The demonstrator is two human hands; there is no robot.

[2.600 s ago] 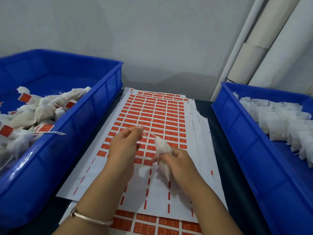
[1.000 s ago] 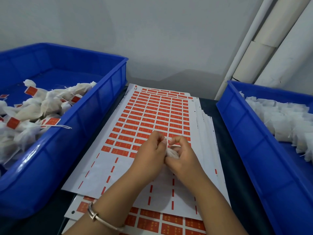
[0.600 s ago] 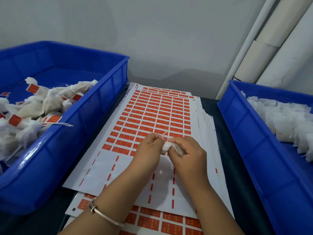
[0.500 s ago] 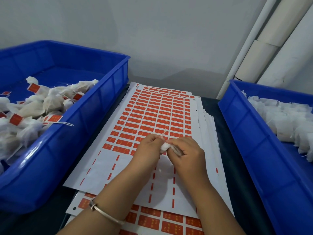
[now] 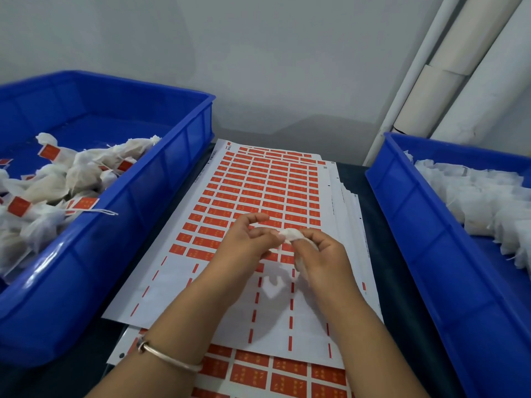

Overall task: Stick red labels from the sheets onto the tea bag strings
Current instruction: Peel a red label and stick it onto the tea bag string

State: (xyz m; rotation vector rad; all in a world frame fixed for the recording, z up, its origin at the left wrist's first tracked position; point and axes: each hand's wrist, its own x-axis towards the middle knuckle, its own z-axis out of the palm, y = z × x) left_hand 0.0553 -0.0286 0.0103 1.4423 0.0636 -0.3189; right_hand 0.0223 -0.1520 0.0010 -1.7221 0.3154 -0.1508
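On the far left: a blue bin (image 5: 161,179) holds a heap of tea bags (image 5: 57,182) whose strings already carry red labels; one labelled string hangs over the bin's near rim.
Left wrist: a thin metal bangle (image 5: 169,359) circles it.
Left hand (image 5: 247,245): hovers over the sheet with its fingers curled and the fingertips drawn together next to the top of the bag; the string itself is too fine to make out, so I cannot tell whether it pinches anything.
Centre: the label sheet (image 5: 258,202) lies on the dark table (image 5: 402,326), its near rows stripped bare and its far rows full of red labels; more sheets lie stacked beneath and offset to the right.
Tea bag (image 5: 290,234): held above the sheet, between the two hands, its gathered top poking out toward the left hand.
Right hand (image 5: 321,259): fingers and thumb curl round the tea bag, gripping it.
Far right: a second blue bin (image 5: 416,225) holds a pile of plain white tea bags (image 5: 482,202).
Behind: white pipes (image 5: 448,76) run up the grey wall.
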